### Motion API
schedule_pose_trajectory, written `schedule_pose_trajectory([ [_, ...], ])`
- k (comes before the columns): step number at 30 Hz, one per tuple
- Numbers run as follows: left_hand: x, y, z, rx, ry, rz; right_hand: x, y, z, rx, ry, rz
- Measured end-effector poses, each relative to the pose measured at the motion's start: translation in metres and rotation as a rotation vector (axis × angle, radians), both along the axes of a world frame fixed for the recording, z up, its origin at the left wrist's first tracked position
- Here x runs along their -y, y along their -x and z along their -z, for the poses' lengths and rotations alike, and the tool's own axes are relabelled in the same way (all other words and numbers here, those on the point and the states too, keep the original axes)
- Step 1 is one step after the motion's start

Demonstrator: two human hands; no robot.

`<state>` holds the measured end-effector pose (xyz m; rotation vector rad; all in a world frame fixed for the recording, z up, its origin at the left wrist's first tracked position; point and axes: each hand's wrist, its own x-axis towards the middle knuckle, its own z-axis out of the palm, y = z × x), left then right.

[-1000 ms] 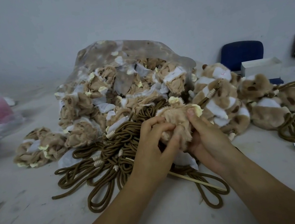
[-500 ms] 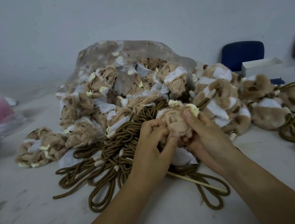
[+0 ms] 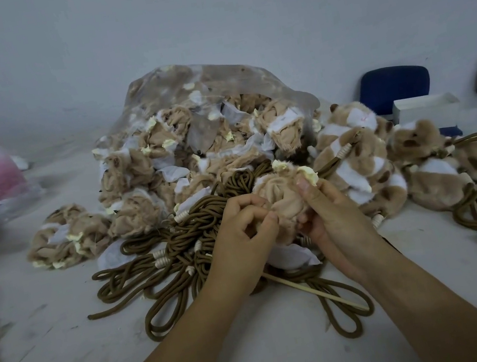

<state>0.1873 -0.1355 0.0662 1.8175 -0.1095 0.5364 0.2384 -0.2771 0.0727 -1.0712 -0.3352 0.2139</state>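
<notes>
Now | left grip (image 3: 242,241) pinching skin (image 3: 280,191) edge; right grip (image 3: 333,218) curled round it | advice: roll the opening back evenly — no yanking seams; stick (image 3: 312,290) for corners

We see a left forearm (image 3: 177,349) and a right forearm (image 3: 435,306), bare along all their visible length, each ending in a bare grip, the left grip (image 3: 241,243) and the right grip (image 3: 334,221), with slim fingers (image 3: 245,203) and short, plain, rounded nails (image 3: 302,184).
</notes>
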Motion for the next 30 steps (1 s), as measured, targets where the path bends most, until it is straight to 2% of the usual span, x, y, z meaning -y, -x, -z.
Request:
schedule_pose_trajectory([
  [4,-0.006,-0.003,0.0,-0.034,0.124,-0.001,0.002,0.0,0.001,0.083,0.023,-0.007],
  [7,-0.01,-0.01,0.004,-0.095,0.371,0.007,0.003,0.0,0.003,0.282,0.354,0.1],
  [9,-0.013,-0.013,0.004,-0.096,0.586,0.11,0.002,0.0,0.005,0.412,0.599,0.126],
  [10,-0.014,-0.012,0.003,-0.07,0.632,0.187,0.0,0.002,0.006,0.447,0.681,0.123],
  [12,-0.015,-0.009,-0.001,-0.021,0.637,0.319,-0.003,0.005,0.007,0.535,0.764,0.156],
  [15,-0.013,-0.007,-0.002,-0.043,0.671,0.332,-0.003,0.006,0.007,0.634,0.782,0.222],
  [17,-0.011,-0.007,0.001,-0.075,0.559,0.248,-0.002,0.006,0.006,0.608,0.743,0.228],
  [21,-0.007,-0.005,0.004,-0.075,0.035,0.135,0.0,0.004,0.003,0.483,0.624,0.224],
  [23,-0.005,-0.007,0.006,-0.03,-0.103,0.087,0.001,0.005,0.001,0.434,0.546,0.197],
  [26,-0.009,-0.009,0.006,0.013,-0.121,0.02,0.002,0.008,-0.003,0.381,0.484,0.151],
  [30,-0.013,-0.01,0.005,-0.003,-0.057,0.033,0.002,0.008,-0.004,0.323,0.446,0.126],
])
